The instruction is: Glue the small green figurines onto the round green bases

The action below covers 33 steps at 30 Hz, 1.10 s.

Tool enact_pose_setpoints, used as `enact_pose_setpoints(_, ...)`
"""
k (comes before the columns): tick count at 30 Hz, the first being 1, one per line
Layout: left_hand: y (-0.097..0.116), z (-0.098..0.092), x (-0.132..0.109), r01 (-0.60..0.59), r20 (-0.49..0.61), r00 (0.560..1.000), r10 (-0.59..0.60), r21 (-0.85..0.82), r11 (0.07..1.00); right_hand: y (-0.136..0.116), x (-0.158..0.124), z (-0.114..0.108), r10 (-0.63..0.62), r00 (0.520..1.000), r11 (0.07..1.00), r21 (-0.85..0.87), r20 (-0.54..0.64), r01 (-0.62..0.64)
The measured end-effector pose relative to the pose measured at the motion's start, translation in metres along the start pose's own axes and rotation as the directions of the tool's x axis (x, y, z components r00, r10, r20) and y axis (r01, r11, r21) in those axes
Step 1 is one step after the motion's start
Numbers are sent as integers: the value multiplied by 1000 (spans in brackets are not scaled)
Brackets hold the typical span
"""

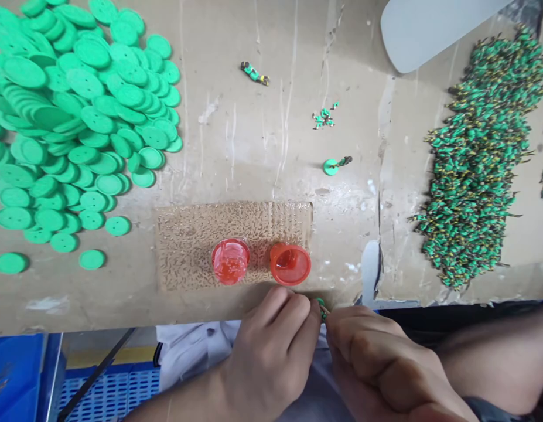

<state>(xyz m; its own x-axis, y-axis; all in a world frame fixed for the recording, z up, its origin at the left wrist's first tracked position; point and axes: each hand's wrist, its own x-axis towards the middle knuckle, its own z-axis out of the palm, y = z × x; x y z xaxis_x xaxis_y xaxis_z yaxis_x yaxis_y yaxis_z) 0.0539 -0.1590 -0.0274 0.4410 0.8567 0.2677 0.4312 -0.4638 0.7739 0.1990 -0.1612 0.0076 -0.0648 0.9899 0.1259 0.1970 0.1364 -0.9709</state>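
Observation:
Close together at the table's front edge, both my hands are closed. My left hand (275,346) has its fingers bent around a small green piece (323,312), mostly hidden between the two hands. My right hand (381,357) is curled in a fist against the other side of that piece; a thin light tip shows at its fingers, but the rest of what it grips is hidden. Just beyond the left hand, a red cup (290,265) and a second red cup with a shiny pale top (231,262) rest on a spotted brown cardboard piece (183,249).
Green discs (86,82) are heaped at the left. Many small green-and-dark figures (477,164) are piled at the right. One figure (254,74) lies alone near several tiny green pieces (324,117) and a green disc with a figure (330,167). A grey panel (429,29) juts in.

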Motion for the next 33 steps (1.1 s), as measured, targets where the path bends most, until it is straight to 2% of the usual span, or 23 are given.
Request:
enact_pose_setpoints(3, 0, 0, 0, -7, 7, 1000, 7, -16, 1000, -1, -2, 15, 20, 976, 992, 123, -216, 7)
enact_pose_setpoints(5, 0, 1, 0, -4, -3, 1000, 4, -23, 1000, 2, -2, 26, 15, 951, 990, 137, -310, 29)
enact_pose_setpoints(8, -1, 1, 0, 10, -28, 1000, -11, -30, 999, 9, -1, 35, -69, 913, 980, 144, -401, 138)
enact_pose_setpoints(9, -1, 1, 0, 7, -37, 999, -8, -31, 999, 11, 0, 35, -88, 910, 974, 156, -405, 164)
enact_pose_setpoints(11, -2, 1, 1, 8, -58, 998, -10, -28, 1000, 12, 1, 30, -67, 932, 963, 220, -357, 154)
enact_pose_setpoints(14, -1, 2, 1, 27, -67, 997, -28, -20, 999, 7, 2, 15, -23, 956, 913, 384, -291, 139)
enact_pose_setpoints(17, 0, 4, 0, 38, -76, 996, -39, -13, 999, 3, 1, 0, 17, 948, 857, 492, -319, 150)
enact_pose_setpoints(21, 0, 5, -3, 20, -105, 994, -22, -19, 1000, 6, -5, -14, 105, 919, 866, 490, -379, 103)
enact_pose_setpoints(24, 2, 1, -4, -16, -144, 990, 2, -94, 995, 11, -17, -22, 147, 905, 932, 362, -399, 8)
enact_pose_setpoints(26, 5, -6, -5, -7, -155, 988, -23, -191, 982, 11, -27, -28, 178, 920, 962, 257, -348, -89)
enact_pose_setpoints(28, 11, -12, -4, 14, -155, 986, -65, -310, 951, 10, -35, -33, 209, 951, 964, 209, -226, -162)
enact_pose_setpoints(31, 21, -19, -3, 27, -146, 983, -112, -485, 874, 6, -43, -34, 200, 979, 957, 222, -31, -188)
enact_pose_setpoints(33, 27, -20, -4, 40, -138, 979, -148, -586, 809, 4, -44, -31, 177, 984, 952, 245, 37, -181)
